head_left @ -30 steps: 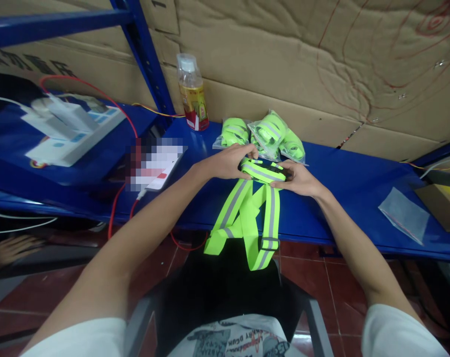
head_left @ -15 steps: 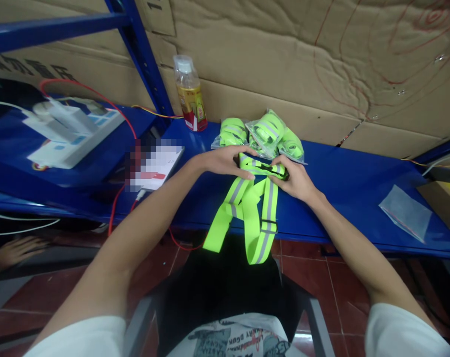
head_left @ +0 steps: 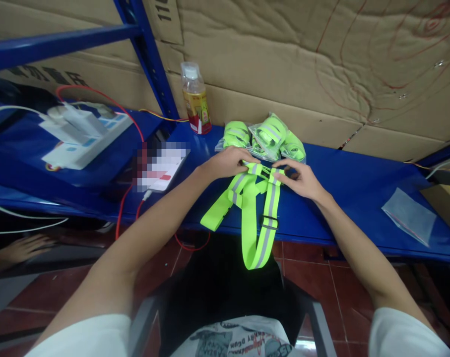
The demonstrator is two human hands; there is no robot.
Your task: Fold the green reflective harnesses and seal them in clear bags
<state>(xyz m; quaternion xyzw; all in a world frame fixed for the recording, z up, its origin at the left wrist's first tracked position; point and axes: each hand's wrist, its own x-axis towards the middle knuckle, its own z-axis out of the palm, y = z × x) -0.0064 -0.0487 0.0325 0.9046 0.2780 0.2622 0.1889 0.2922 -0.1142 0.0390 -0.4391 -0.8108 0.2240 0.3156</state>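
A neon-yellow reflective strap (head_left: 249, 218) with grey stripes lies partly on the blue shelf, and one loop of it hangs over the front edge. My left hand (head_left: 230, 162) is closed on the strap's upper left folds, back of the hand upward. On the other side my right hand (head_left: 301, 179) pinches the upper right folds between thumb and fingers. A short gap with thin strands shows between the two gripped parts. The black slide buckle (head_left: 269, 222) sits lower on the right-hand length. Just behind the hands rest several bagged rolled straps (head_left: 270, 131).
A drink bottle (head_left: 197, 101) stands by the blue upright. To the left are a phone (head_left: 165, 171) on a charging cable and a white power strip (head_left: 87, 144). An empty clear bag (head_left: 409, 215) and a cardboard box (head_left: 442, 206) lie right. Another person's hand (head_left: 27, 250) shows far left.
The folded bundle at the top has been spread, with my hands now holding separate parts. The strap's loose left end has risen onto the shelf edge. The view has shifted slightly.
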